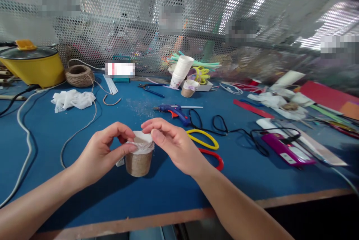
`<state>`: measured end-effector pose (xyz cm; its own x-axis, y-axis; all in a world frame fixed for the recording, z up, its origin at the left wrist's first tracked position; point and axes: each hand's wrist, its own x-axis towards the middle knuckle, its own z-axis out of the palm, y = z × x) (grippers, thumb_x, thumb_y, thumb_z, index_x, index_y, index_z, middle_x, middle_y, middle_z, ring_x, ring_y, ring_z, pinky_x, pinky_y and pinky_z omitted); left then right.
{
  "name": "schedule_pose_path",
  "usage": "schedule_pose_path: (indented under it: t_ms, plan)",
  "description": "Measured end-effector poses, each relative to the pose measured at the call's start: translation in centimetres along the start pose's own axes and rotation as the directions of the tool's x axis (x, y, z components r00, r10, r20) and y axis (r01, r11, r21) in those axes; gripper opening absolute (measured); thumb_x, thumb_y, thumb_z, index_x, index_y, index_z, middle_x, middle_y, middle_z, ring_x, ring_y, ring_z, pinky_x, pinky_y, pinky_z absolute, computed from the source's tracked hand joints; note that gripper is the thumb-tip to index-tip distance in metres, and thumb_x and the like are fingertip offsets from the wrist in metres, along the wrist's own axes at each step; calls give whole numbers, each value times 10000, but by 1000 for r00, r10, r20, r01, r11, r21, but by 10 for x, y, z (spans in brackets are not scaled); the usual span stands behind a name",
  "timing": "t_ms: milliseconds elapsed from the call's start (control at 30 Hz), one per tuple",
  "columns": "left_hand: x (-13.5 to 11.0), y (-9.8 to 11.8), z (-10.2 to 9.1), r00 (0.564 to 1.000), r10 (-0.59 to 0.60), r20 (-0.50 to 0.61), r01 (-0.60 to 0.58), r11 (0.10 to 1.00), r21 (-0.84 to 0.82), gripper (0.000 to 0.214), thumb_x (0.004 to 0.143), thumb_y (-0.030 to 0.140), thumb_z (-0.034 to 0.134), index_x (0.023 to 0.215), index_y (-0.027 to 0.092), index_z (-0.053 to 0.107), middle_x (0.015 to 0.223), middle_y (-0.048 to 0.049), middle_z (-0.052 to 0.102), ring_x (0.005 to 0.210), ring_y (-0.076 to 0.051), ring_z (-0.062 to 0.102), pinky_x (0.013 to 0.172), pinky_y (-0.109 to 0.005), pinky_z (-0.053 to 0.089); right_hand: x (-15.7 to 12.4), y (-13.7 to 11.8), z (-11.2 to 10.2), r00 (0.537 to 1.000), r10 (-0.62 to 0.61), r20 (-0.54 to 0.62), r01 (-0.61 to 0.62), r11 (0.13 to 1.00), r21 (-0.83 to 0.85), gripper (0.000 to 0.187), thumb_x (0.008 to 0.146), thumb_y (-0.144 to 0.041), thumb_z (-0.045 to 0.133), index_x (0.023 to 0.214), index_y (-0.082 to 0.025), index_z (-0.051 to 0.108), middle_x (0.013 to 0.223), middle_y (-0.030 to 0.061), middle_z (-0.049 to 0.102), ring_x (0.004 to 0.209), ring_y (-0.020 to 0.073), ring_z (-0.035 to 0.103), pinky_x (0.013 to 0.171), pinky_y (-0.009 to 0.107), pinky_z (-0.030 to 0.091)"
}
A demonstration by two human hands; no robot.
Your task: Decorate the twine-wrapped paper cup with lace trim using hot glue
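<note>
A small paper cup (139, 164), its lower part wrapped in brown twine and its upper part edged with white lace trim (140, 147), stands upright near the front of the table. My left hand (102, 152) is closed at the cup's left rim, thumb on the lace outside and fingers bent above the opening. At the right rim, my right hand (178, 144) reaches over with its fingers drawn close to the thumb. Whatever lies between those fingertips is too small to make out. A white scrap (120, 162) shows behind the cup's left side.
Behind the cup lies a blue glue gun (175, 113), its black cord running to a purple power strip (286, 150). Scissors with yellow (206, 137) and red handles lie beside my right hand. A twine ball (80, 75), yellow cooker (33, 67), stacked paper cups (183, 68) and finished-looking basket (189, 88) stand farther back.
</note>
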<state>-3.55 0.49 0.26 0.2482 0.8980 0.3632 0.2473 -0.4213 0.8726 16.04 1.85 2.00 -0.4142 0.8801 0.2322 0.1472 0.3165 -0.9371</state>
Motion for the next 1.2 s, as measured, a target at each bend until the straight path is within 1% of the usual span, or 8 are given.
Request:
schedule_pose_path:
  t_ms: [167, 267, 633, 767, 867, 967, 1100, 1200]
  plan:
    - [1, -6, 4, 952, 301, -60, -285, 939, 191, 90, 798, 104, 608, 841, 183, 593, 721, 2, 594, 663, -120, 558, 598, -229, 463, -2, 3, 5, 998, 11, -54, -17, 993, -113, 156, 848, -337, 569, 911, -197, 597, 1194, 102, 494, 1032, 194, 557, 792, 321, 491]
    - [2, -10, 9, 913, 403, -63, -367, 879, 303, 99, 803, 87, 607, 823, 180, 581, 708, 3, 599, 659, -119, 551, 590, -218, 458, 0, 8, 7, 999, 28, -39, -33, 990, -140, 134, 838, -289, 569, 929, -192, 579, 1208, 111, 479, 1033, 190, 553, 804, 323, 493]
    - [1, -11, 11, 915, 403, -25, -363, 849, 383, 58, 828, 130, 592, 839, 175, 556, 706, -1, 612, 649, -126, 565, 577, -215, 467, 4, 15, 11, 999, -29, -34, 22, 980, -197, 170, 842, -285, 562, 989, -200, 550, 1163, 106, 520, 1034, 198, 548, 801, 328, 490]
    - [2, -8, 6, 898, 429, 99, -427, 792, 436, 49, 834, 159, 592, 849, 173, 548, 736, -18, 622, 679, -150, 551, 632, -273, 470, 1, 14, 12, 1000, -20, -3, 19, 975, -220, 180, 838, -258, 554, 1000, -179, 548, 1168, 126, 517, 1084, 217, 531, 839, 352, 479]
    - [5, -7, -1, 910, 384, 154, -407, 763, 502, 100, 817, 217, 610, 880, 167, 551, 869, -64, 613, 799, -192, 571, 725, -343, 479, 1, 13, 12, 1000, -27, 8, 28, 971, -239, 193, 832, -229, 553, 1015, -169, 553, 1175, 128, 521, 1125, 217, 513, 934, 384, 430]
    - [6, -9, -5, 966, 238, 98, -254, 816, 519, 294, 738, 308, 684, 942, 162, 531, 974, -92, 554, 886, -227, 569, 752, -374, 490, 0, 12, 12, 1000, -22, 14, 25, 966, -257, 165, 832, -215, 556, 995, -193, 556, 1176, 104, 531, 1109, 209, 521, 924, 384, 433]
    - [7, -16, -4, 996, -32, 80, 3, 943, 333, 459, 679, 362, 722, 1024, 170, 485, 977, -70, 550, 874, -217, 580, 756, -378, 494, 1, 13, 11, 1000, 7, 16, -3, 966, -260, 174, 849, -301, 559, 979, -185, 565, 1171, 107, 542, 1054, 206, 546, 817, 332, 474]
    - [9, -20, -2, 989, -91, 118, 62, 971, 229, 423, 710, 364, 686, 1046, 179, 509, 972, -59, 558, 851, -204, 572, 768, -382, 476, 3, 15, 9, 999, 30, 27, -24, 978, -205, 246, 867, -384, 531, 1002, -181, 571, 1154, 104, 570, 988, 196, 576, 742, 301, 489]
